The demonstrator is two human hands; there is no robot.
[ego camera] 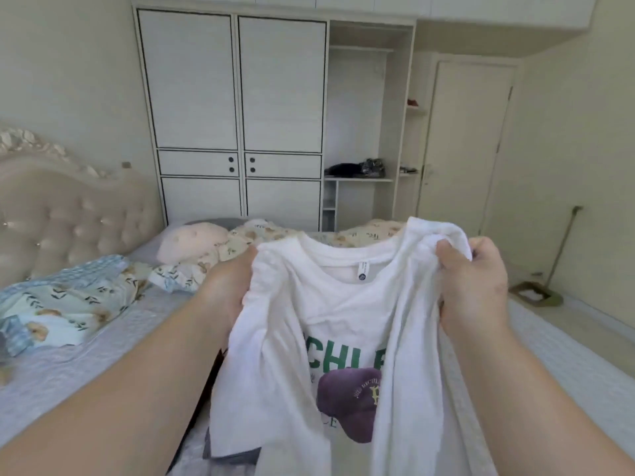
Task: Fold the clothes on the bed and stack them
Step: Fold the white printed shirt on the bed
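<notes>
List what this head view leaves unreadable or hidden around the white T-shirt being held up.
- Green lettering on the white T-shirt: fabric folds cover part of it.
- Neck label: print too small.
- Dark clothes under the shirt: mostly covered, cut by the bottom edge.
- Left hand fingers: behind the shirt.
- Right hand fingertips: buried in bunched fabric.

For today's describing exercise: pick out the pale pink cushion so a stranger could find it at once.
Start at the tufted headboard on the left. On the bed beside it, past the bear-print bedding, lies the pink cushion. It alone is plain, puffy and dimpled; everything around it is printed.
</notes>
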